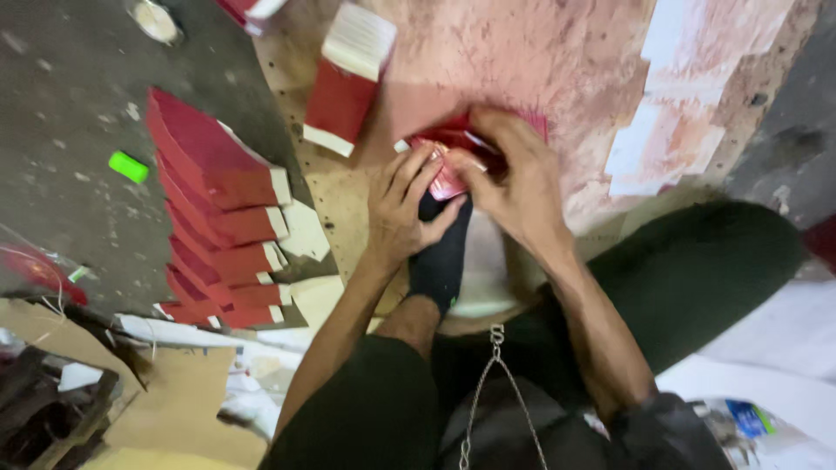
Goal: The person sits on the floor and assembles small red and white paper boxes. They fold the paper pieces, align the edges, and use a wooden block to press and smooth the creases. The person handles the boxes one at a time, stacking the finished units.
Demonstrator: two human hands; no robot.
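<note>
My left hand [402,207] and my right hand [512,174] meet over a small red folded paper piece [446,165] on a stained wooden board [522,61]. Both hands pinch it, fingers curled on its edges. A foot in a black sock [442,252] rests on the board just below the hands. A red-and-white stack of folded pieces [347,83] stands upright just left of the hands.
A fanned row of red folded pieces with white ends [218,209] lies on the grey floor at left. A green small object [128,166] lies further left. White paper strips [670,130] lie on the board at right. Cardboard scraps [174,400] fill the lower left.
</note>
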